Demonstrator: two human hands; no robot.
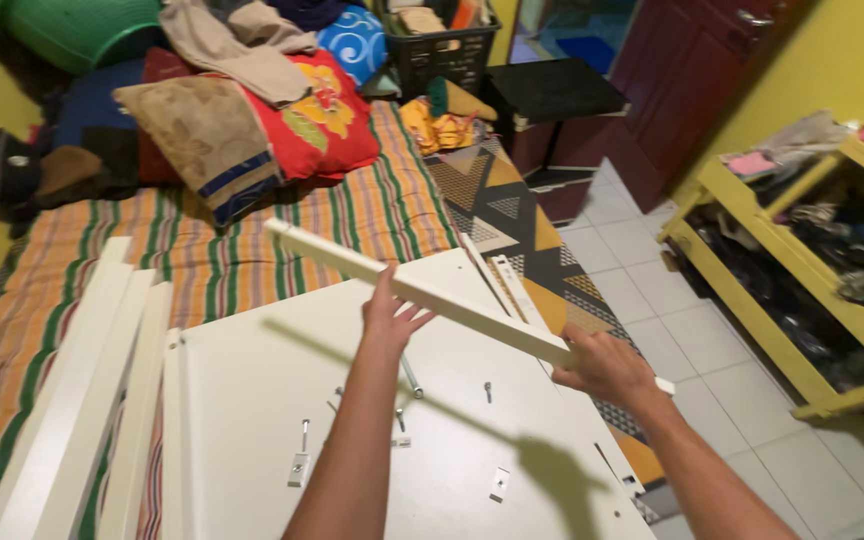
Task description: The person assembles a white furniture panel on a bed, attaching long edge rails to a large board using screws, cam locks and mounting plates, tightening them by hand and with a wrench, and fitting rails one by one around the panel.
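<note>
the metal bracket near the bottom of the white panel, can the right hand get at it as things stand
Probably not right away: the right hand is closed around the long white slat. The metal bracket lies uncovered on the white panel, below that hand.

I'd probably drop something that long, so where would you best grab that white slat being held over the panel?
Judging by its pose, the long white slat is best held at two spread points, roughly as now: the left hand supports its middle from below, the right hand wraps around it close to the lower end. It is thin and tilted, so one grip would likely let it swing.

Bright overhead room light, sharp shadows on the white panel, slight blur.
</note>
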